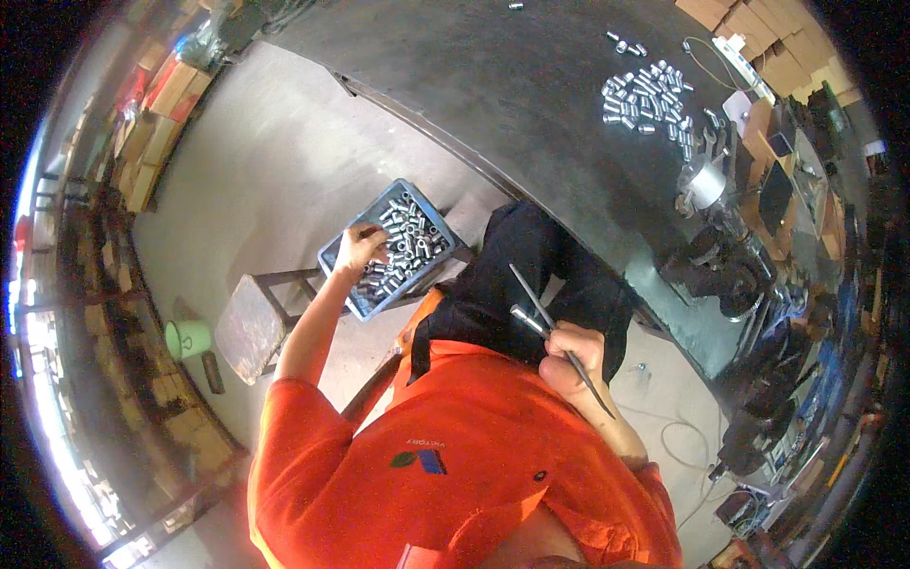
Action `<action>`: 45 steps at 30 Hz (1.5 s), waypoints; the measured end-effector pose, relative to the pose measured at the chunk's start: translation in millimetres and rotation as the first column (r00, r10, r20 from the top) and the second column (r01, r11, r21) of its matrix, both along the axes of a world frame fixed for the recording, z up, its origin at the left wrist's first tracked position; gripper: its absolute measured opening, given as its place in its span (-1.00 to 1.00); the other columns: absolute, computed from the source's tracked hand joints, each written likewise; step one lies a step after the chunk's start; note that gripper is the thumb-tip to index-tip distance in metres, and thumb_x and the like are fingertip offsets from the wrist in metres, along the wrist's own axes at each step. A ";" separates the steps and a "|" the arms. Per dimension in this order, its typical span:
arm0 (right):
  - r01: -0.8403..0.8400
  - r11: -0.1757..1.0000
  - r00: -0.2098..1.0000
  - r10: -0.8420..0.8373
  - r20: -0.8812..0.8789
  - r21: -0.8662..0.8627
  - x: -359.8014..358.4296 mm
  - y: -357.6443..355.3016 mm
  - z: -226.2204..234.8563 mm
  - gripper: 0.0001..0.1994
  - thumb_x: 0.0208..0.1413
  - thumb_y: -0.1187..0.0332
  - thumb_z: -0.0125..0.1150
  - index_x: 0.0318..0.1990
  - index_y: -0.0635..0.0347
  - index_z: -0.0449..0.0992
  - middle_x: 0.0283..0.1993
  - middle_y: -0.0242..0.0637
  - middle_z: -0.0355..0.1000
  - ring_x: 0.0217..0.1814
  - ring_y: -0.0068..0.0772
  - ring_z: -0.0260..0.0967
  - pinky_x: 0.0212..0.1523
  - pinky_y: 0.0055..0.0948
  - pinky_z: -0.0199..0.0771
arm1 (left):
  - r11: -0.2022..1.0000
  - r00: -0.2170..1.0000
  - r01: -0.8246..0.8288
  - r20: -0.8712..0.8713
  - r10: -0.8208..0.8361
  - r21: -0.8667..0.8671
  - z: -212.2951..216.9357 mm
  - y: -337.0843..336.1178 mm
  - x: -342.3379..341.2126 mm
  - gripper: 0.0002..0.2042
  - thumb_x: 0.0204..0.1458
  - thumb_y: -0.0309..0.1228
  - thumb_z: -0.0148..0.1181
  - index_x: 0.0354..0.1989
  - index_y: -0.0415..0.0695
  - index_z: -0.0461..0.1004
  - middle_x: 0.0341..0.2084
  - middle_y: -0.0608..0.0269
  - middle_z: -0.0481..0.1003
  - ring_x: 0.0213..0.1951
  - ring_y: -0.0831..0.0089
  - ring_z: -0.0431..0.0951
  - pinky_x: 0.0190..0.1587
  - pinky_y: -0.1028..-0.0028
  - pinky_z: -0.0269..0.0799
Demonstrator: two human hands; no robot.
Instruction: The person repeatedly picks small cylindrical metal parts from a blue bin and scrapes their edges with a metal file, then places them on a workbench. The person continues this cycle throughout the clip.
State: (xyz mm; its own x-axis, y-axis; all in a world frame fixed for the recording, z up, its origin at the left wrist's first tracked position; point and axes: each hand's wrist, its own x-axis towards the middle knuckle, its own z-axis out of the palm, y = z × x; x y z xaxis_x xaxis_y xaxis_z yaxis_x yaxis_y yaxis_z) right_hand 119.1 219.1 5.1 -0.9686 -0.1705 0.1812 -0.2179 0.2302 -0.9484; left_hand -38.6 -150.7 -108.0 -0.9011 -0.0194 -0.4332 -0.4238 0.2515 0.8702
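Note:
My left hand [362, 248] reaches into a blue plastic crate [364, 313] filled with short, shiny metal sleeves [415, 237]. Its bent fingers are apart over the sleeves at the crate's left side; the fingertips are partly hidden. In front of my belly, my right hand [574, 357] is closed round a long, thin grey rod [533, 296] that looks like a file, with a tapered end sticking out past the wrist. The same hand holds one metal sleeve [528, 321], lying at an angle beside the rod.
A dark table [474, 85] stretches ahead to the right, with a heap of metal sleeves [649, 95] and a clamp-like machine [706, 185]. Left of the crate stand a worn wooden stool [251, 327] and a green mug [188, 339]. A cable [678, 436] loops on the floor at right.

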 end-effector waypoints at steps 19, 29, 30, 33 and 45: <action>-0.065 0.998 0.998 0.065 -0.001 -0.026 -10.9 0.8 7.0 -0.70 -0.22 0.37 0.21 -0.68 0.19 0.15 -0.68 -0.26 0.05 -0.69 -0.32 0.03 -0.65 -0.35 -0.05 | 0.678 0.949 0.156 0.081 -0.304 0.718 86.1 117.6 44.2 -0.86 0.01 -0.49 0.18 -0.33 -0.24 0.36 -0.57 0.08 0.47 -0.46 0.19 0.59 -0.30 0.25 0.54; -0.092 0.995 0.994 0.090 0.060 0.040 -24.6 -1.3 3.2 -0.76 -0.27 0.40 0.22 -0.64 0.20 0.22 -0.65 -0.21 0.17 -0.66 -0.15 0.20 -0.64 -0.29 0.10 | 0.559 0.907 0.040 0.205 -0.368 0.828 84.4 131.3 61.4 -0.64 0.13 -0.21 0.03 -0.21 -0.37 0.38 -0.55 -0.10 0.52 -0.52 0.11 0.57 -0.23 0.17 0.54; -0.090 0.995 0.993 0.086 0.077 0.045 -24.7 -0.9 1.5 -0.77 -0.28 0.41 0.23 -0.64 0.19 0.23 -0.64 -0.21 0.18 -0.67 -0.12 0.20 -0.64 -0.27 0.12 | 0.565 0.907 0.043 0.205 -0.368 0.824 83.7 131.9 61.7 -0.63 0.13 -0.20 0.04 -0.23 -0.37 0.39 -0.55 -0.10 0.52 -0.53 0.11 0.57 -0.23 0.17 0.54; -0.100 0.992 0.994 0.097 0.050 0.080 -26.8 -0.4 4.6 -0.77 -0.29 0.41 0.24 -0.64 0.19 0.23 -0.64 -0.19 0.20 -0.66 -0.10 0.23 -0.63 -0.25 0.16 | 0.630 0.920 0.105 0.166 -0.356 0.770 88.2 133.5 60.9 -0.63 0.15 -0.19 0.05 -0.30 -0.38 0.40 -0.56 -0.09 0.52 -0.54 0.14 0.57 -0.27 0.22 0.55; -0.089 0.985 0.995 0.082 0.052 0.151 -25.4 -9.8 3.7 -0.77 -0.30 0.39 0.27 -0.63 0.17 0.26 -0.62 -0.18 0.24 -0.64 -0.06 0.29 -0.62 -0.20 0.25 | 0.767 0.848 0.523 -0.133 -0.514 0.370 120.1 150.1 58.1 -0.85 0.12 -0.48 0.13 -0.29 -0.36 0.44 -0.55 0.16 0.53 -0.47 0.48 0.57 -0.38 0.54 0.51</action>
State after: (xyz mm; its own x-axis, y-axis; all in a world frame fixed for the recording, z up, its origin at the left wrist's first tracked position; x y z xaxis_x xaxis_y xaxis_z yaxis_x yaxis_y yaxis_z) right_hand 93.7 209.3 8.8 -0.9557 -0.2756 0.1031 -0.2010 0.3556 -0.9128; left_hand 19.5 -0.7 12.1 -0.7356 0.6141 -0.2859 -0.3045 0.0772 0.9494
